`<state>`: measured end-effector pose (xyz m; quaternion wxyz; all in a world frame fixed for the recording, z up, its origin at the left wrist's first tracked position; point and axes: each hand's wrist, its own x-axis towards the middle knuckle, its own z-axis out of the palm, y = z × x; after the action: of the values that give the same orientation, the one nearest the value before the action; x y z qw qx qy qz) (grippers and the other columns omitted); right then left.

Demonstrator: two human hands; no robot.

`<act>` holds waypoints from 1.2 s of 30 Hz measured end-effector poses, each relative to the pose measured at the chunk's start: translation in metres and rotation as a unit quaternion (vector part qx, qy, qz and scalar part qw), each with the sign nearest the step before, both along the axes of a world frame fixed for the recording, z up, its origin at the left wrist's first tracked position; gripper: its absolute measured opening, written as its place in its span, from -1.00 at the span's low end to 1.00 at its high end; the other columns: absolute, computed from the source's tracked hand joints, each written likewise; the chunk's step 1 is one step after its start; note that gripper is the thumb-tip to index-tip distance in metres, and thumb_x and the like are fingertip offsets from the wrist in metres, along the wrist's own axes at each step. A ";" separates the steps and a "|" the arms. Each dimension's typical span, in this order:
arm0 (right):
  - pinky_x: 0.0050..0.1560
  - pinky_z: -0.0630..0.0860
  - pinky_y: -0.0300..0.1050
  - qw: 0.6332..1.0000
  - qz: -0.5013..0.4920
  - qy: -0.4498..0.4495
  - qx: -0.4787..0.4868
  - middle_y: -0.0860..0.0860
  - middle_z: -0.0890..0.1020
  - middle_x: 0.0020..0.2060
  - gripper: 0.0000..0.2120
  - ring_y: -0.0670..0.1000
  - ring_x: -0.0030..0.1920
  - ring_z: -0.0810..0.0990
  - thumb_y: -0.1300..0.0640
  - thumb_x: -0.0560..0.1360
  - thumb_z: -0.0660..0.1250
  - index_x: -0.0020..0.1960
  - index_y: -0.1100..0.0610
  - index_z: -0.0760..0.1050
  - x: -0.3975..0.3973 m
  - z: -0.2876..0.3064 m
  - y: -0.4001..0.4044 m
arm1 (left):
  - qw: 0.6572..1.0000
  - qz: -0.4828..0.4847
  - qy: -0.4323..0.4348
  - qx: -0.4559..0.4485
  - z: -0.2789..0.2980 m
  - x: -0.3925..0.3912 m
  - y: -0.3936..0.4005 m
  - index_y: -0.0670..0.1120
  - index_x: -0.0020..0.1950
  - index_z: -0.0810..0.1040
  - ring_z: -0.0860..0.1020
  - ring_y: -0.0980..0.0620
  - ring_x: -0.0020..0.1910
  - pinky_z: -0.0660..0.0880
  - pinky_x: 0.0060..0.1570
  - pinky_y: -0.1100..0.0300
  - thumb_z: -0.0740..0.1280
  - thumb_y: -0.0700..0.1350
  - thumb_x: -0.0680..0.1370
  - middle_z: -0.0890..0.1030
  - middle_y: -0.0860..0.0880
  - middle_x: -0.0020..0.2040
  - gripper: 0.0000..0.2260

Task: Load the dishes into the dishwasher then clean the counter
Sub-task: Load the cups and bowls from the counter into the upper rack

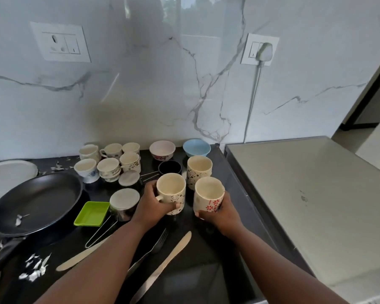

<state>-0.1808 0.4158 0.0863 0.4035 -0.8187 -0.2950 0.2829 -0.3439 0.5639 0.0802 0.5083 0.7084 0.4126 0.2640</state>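
Two cream mugs go first: the left hand [150, 205] is wrapped round a mug with a dark pattern [171, 191], thumb across its front near the base and its handle tucked against the palm, while the right hand [217, 212] curls round a mug with red flowers [208, 195] just beside it. Both stand at the near right of the black counter [206, 255], and whether they have left its surface cannot be told. A third tall mug [199, 168] stands just behind the pair, so the sound move looks to be a straight lift before any swing, keeping both mugs upright in case dregs remain. A small dark bowl [169, 167] sits behind the left mug, and a steel cup [124, 204] stands just left of that hand's wrist. A fork [154, 246] and a knife [162, 264] lie under the forearms and could be dragged if the arms drop low. Further left are a cluster of small teacups [109, 164], a green dish [92, 213], a black frying pan [35, 202] and white scraps [34, 268] for the wipe-down later. The grey flat top at right [305, 194] may be the dishwasher, but no door or rack is in view
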 end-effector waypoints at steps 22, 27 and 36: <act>0.14 0.49 -0.07 0.997 -0.078 -0.001 0.031 -0.08 0.52 0.22 -0.20 0.00 0.22 0.51 -0.02 0.26 0.61 0.36 -0.05 0.24 -0.029 0.000 -0.003 | 0.995 -0.063 -0.031 -0.069 -0.011 0.000 0.010 0.00 0.31 0.45 0.56 -0.03 0.16 0.51 0.15 0.04 0.61 -0.19 0.28 0.60 -0.01 0.16 -0.35; 0.18 0.50 -0.03 0.996 -0.081 0.005 0.044 -0.07 0.51 0.25 -0.20 0.02 0.25 0.50 -0.02 0.28 0.60 0.38 -0.04 0.23 -0.027 0.000 0.000 | 0.995 -0.076 -0.037 -0.056 -0.012 0.002 0.009 0.03 0.28 0.50 0.58 0.06 0.10 0.51 0.12 0.09 0.59 -0.15 0.33 0.63 0.05 0.11 -0.44; 0.23 0.51 0.01 0.992 -0.093 0.038 0.078 -0.06 0.48 0.26 -0.19 0.02 0.23 0.50 0.00 0.30 0.59 0.40 -0.02 0.21 -0.023 0.000 0.001 | 0.979 -0.079 -0.112 -0.148 0.002 0.013 -0.004 0.03 0.17 0.53 0.60 0.11 0.07 0.53 0.03 0.19 0.25 0.05 0.60 0.65 0.07 0.04 -0.79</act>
<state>-0.2042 0.4171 0.0859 0.5017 -0.7971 -0.2231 0.2515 -0.3309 0.5595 0.0822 0.6699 0.6216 0.3300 0.2368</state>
